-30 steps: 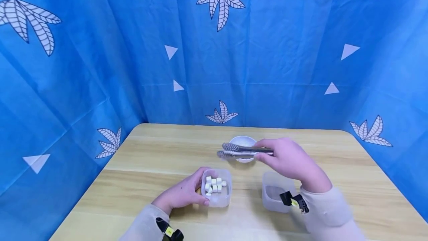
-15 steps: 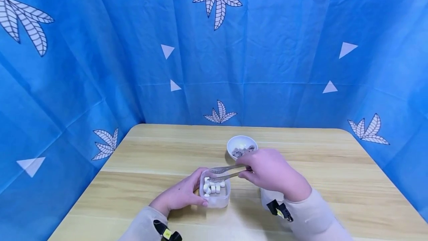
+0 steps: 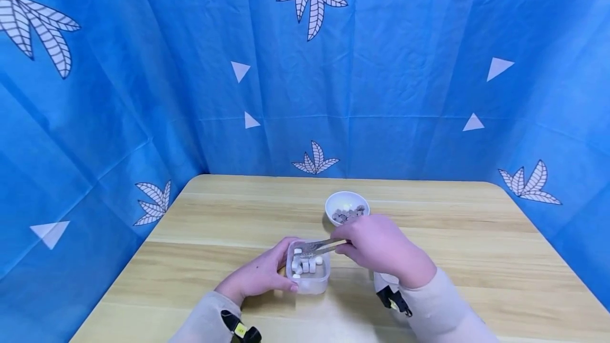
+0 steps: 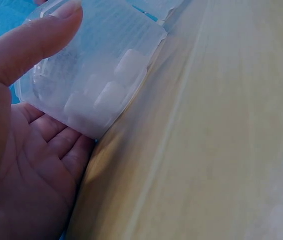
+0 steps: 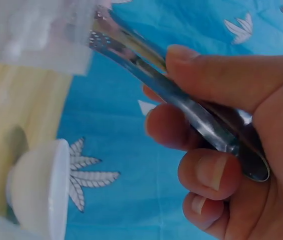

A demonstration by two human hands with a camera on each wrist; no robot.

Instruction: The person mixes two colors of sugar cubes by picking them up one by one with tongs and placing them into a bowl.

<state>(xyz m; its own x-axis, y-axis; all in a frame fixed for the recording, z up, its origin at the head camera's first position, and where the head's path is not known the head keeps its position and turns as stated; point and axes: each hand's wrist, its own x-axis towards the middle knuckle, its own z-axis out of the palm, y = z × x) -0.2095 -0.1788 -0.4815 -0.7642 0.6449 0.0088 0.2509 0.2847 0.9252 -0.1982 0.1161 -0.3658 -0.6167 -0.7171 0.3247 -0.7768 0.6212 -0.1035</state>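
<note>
My left hand point(image 3: 261, 273) grips the left side of a clear plastic container point(image 3: 313, 287), thumb in front and fingers behind. Several small white blocks point(image 3: 305, 267) lie in it, and they show blurred through its wall in the left wrist view. Metal tongs point(image 3: 329, 245) reach into the container from the right, their perforated tips over the blocks. My right hand point(image 3: 387, 250) holds them with curled fingers, and the right wrist view shows the thumb pressing one tong arm point(image 5: 181, 97). Whether a block sits between the tips is too blurred to tell.
A white bowl point(image 3: 347, 200) with several greyish pieces point(image 3: 347, 214) stands behind my right hand. Another clear container point(image 3: 384, 280) is mostly hidden under my right forearm. The wooden table point(image 3: 238, 210) meets a blue patterned curtain point(image 3: 405, 94) at the back.
My right hand has brought the tongs from above the bowl leftward and down into the container, uncovering the bowl. The tong tips have drawn closer together. My left hand has stayed in place.
</note>
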